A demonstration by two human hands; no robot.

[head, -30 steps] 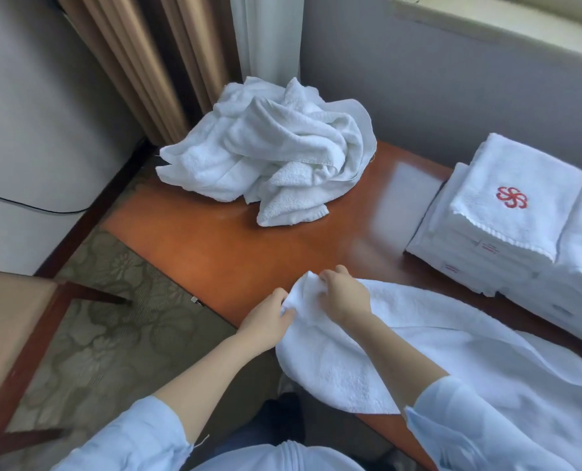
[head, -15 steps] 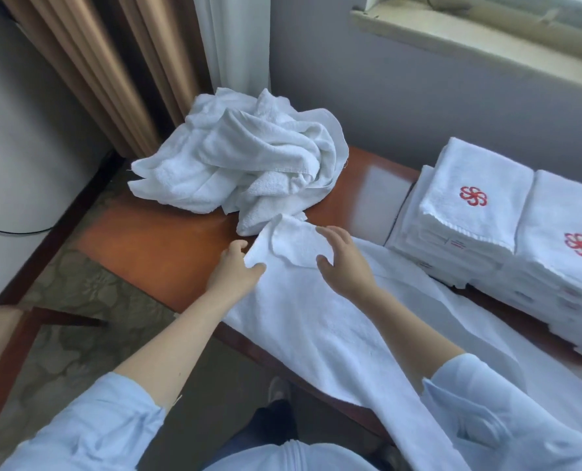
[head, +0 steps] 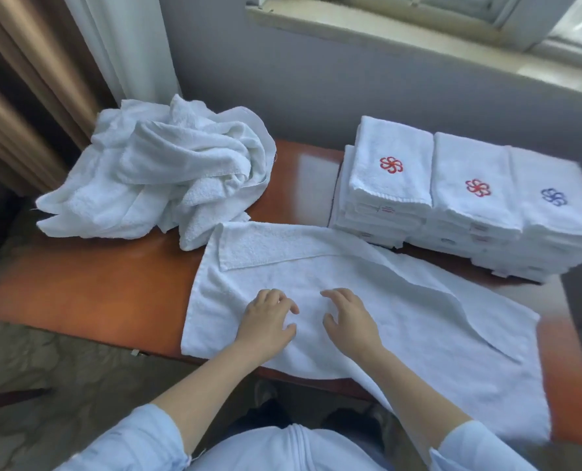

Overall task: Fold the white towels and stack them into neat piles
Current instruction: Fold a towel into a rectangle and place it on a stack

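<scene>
Here, towel [head: 367, 300] lies flat beneath both hands' fingers [head: 276, 297].

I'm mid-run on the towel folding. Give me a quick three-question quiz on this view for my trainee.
1. Multiple choice: where does the crumpled heap of unfolded white towels lie? A) on the floor; B) at the far left of the glossy orange-brown wooden table; C) on the window sill.
2. True or false: the left hand and the right hand both rest on the spread flat white terry towel, neither pinching a corner.
3. Fill in: of the three stacks of folded white towels, ___ show a red embroidered flower emblem on top.
Key: 1 B; 2 true; 3 two.
</scene>
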